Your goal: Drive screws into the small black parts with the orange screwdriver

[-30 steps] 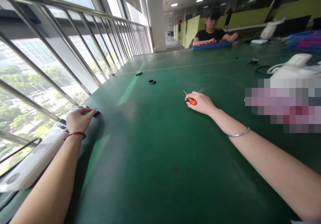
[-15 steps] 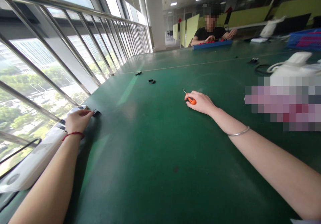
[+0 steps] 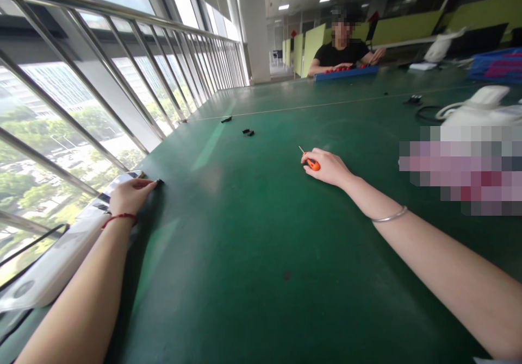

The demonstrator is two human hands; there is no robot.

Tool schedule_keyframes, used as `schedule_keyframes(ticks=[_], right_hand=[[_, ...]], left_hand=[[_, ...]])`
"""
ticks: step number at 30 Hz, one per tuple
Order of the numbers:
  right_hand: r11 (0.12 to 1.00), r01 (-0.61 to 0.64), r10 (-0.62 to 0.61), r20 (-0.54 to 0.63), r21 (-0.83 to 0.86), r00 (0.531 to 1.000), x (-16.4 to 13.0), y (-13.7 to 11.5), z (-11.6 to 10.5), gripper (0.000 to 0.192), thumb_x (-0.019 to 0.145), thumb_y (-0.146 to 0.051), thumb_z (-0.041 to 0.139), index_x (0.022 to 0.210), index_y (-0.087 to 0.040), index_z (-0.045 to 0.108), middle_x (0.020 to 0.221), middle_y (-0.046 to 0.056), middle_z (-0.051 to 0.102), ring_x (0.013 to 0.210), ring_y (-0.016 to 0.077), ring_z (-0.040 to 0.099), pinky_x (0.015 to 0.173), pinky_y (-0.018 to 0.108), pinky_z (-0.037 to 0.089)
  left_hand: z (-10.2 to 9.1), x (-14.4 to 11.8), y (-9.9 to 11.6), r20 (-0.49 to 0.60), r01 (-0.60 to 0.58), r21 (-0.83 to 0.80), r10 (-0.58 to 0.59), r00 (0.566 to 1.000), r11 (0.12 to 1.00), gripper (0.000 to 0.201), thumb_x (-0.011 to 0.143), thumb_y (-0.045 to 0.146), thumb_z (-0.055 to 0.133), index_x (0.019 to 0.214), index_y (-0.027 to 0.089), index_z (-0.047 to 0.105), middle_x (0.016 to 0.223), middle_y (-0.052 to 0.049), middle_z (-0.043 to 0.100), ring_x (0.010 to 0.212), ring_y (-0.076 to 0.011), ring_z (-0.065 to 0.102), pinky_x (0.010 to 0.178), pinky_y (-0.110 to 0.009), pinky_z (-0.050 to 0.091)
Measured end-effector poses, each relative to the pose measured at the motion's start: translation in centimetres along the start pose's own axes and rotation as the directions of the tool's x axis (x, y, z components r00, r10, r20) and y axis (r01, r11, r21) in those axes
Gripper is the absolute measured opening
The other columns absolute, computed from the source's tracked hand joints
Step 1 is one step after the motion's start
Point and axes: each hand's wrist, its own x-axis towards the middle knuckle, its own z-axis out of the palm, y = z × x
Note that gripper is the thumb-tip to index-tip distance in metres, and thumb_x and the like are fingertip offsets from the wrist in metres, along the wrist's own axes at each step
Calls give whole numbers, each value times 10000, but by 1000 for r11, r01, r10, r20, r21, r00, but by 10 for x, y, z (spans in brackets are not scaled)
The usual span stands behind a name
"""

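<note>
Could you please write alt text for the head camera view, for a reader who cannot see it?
On a wide green table mat, the person's right hand grips a small orange-handled screwdriver, while the left hand rests on a small black part at the mat's window-side edge. A co-worker in a black shirt sits at the far end.

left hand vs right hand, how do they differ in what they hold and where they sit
The left hand lies at the table's window edge, fingertips on a small black part, beside a white panel. The right hand rests out on the open green table, its grip closed on an orange-handled screwdriver. The left wrist wears a red string, the right a silver bangle. Both rest low on the table, arms outstretched.
</note>
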Motion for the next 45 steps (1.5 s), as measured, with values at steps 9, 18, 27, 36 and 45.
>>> schedule_keyframes(ticks=[9,18,27,36,45], right_hand=[[1000,6,-6,-6,-18,1000,0,1,2,187,781,-318,535,930,-255,627,923,5,605,703,135,550,576,239,363],[997,-39,32,-98,-69,995,-3,-12,0,247,828,-407,497,917,-237,653,870,27,648,684,166,568,578,269,361],[991,118,-125,-140,-55,982,-43,-42,-14,282,875,-368,451,914,-187,663,865,55,693,744,183,611,680,305,404],[951,137,-71,-233,278,970,-69,-59,-25,165,776,-218,541,927,-202,606,868,40,651,710,160,593,664,287,467],[939,-27,148,-331,343,932,-72,-56,-33,110,795,-302,526,722,-226,560,640,-4,636,577,149,582,590,265,431]], left_hand=[[3,-2,2,-60,-60,11,61,996,998,341,753,381,579,1019,205,697,926,1,709,859,-190,606,605,-205,379],[7,9,2,55,-80,61,77,996,995,337,770,366,551,1003,145,652,941,-54,674,835,-193,595,634,-219,399],[6,3,2,34,-130,61,128,991,990,331,747,348,589,1007,150,639,905,-49,674,872,-205,592,659,-226,402],[26,-49,93,-19,-435,-186,440,898,881,245,767,320,581,928,154,660,873,-63,701,848,-204,643,739,-279,480],[89,-127,235,8,-738,-503,856,517,451,55,737,161,632,785,161,659,814,-39,669,734,-158,618,697,-271,504]])
